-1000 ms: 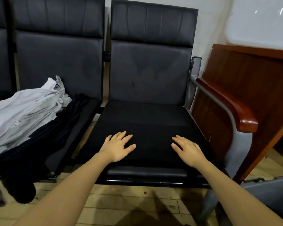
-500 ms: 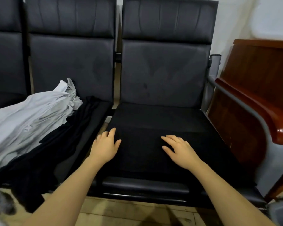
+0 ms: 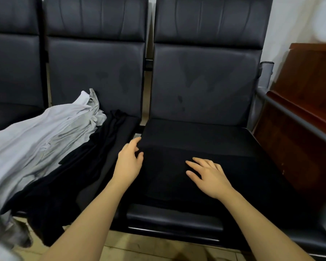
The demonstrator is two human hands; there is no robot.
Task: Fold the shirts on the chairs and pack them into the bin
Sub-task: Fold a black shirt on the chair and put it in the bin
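Left hand (image 3: 129, 164) curls round the black shirt's (image 3: 196, 147) left edge; right hand (image 3: 209, 174) presses flat on it, fingers spread.

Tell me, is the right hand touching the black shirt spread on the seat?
Touching. In the head view the right hand lies flat on the black shirt, fingers spread on the cloth with no gap showing.

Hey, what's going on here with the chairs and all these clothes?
A person is folding a black shirt laid flat on the right-hand black padded chair seat. The left hand is at the shirt's left edge, fingers curled at the fabric, while the right hand rests flat on its middle. On the next seat, a crumpled pale grey shirt lies over more black clothing, not yet folded. No bin is in view.
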